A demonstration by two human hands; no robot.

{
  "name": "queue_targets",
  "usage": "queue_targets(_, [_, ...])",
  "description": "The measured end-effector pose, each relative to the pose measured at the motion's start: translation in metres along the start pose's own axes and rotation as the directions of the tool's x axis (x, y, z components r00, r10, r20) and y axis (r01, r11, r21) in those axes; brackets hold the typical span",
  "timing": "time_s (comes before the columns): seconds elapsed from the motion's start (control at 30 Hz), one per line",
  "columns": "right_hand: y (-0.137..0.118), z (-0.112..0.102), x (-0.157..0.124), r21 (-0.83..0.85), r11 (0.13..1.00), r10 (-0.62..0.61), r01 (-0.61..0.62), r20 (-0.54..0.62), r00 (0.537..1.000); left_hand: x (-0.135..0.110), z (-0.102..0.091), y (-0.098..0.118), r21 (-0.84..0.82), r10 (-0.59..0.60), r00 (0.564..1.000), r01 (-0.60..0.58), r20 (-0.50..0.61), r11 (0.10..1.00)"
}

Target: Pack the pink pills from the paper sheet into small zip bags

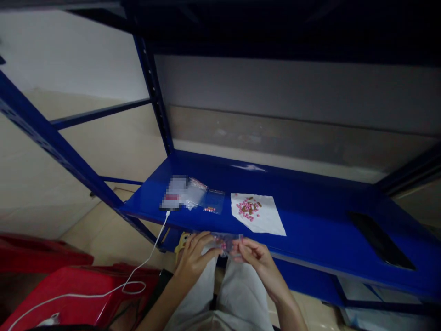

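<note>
Both hands hold a small clear plastic bag (225, 243) just in front of the shelf's front edge, above my lap. A few pink pills show inside it. My left hand (196, 255) grips one end of the bag, and my right hand (255, 257) pinches the other end with thumb and fingers. Beyond them on the blue shelf lies a white paper sheet (272, 220) with a pile of pink pills and brown capsules (248, 209). To its left sits another clear bag (214, 200) with a few pills at its bottom, beside more empty-looking clear bags (196, 191).
A blurred-out phone-like device (174, 193) with a white cable (151, 253) lies at the shelf's left. A dark flat object (382, 241) lies at the right. Blue uprights (151, 78) frame the shelf (317, 216). A red stool (76, 294) stands at lower left.
</note>
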State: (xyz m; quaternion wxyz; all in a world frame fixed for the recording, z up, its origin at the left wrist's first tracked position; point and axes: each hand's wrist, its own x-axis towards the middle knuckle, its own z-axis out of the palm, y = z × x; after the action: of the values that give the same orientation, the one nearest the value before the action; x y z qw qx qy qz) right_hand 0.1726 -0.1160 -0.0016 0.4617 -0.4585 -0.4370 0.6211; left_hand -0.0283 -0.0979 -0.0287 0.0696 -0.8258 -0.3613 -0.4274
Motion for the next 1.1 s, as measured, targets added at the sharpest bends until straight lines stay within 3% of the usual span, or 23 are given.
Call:
queue_targets(0.13, [0.005,0.013,-0.006,-0.071,0.997,0.028,-0.030,-0.029,0.999,-0.009,-0.017,-0.004,-0.044,-0.092,0.993,0.095,0.078,0.994])
queue_targets(0.27, [0.007,0.029,-0.006,-0.020,0.998,0.063,-0.064,-0.072,0.995,-0.012,-0.036,0.004,-0.094,-0.231,0.944,0.259,0.236,0.961])
queue_targets(0.33, [0.006,0.038,-0.008,0.002,0.999,0.048,-0.048,-0.041,0.998,-0.012,-0.043,0.014,-0.158,-0.336,0.914,0.375,0.226,0.913])
queue_targets(0.47, [0.003,0.055,-0.018,-0.025,1.000,0.014,-0.013,0.057,0.998,-0.008,-0.044,0.038,-0.330,-0.568,0.809,0.583,0.152,0.742])
queue_targets(0.63, [0.006,0.062,-0.033,-0.187,0.982,0.002,-0.007,-0.026,1.000,-0.005,-0.034,0.053,-0.480,-0.587,0.741,0.665,0.327,0.572])
queue_targets(0.77, [0.008,0.063,-0.042,-0.233,0.972,-0.034,0.011,-0.093,0.995,-0.007,-0.029,0.058,-0.498,-0.639,0.672,0.727,0.373,0.473])
queue_targets(0.97, [0.009,0.079,-0.059,-0.264,0.964,-0.035,-0.004,-0.144,0.989,-0.033,-0.047,0.065,-0.436,-0.639,0.648,0.758,0.414,0.486])
queue_targets(1.03, [0.011,0.086,-0.068,-0.232,0.973,-0.018,-0.006,-0.101,0.995,-0.049,-0.059,0.066,-0.375,-0.661,0.637,0.769,0.396,0.517])
queue_targets(1.1, [0.012,0.093,-0.078,-0.187,0.982,-0.009,-0.001,-0.048,0.999,-0.063,-0.071,0.067,-0.337,-0.648,0.654,0.757,0.391,0.560])
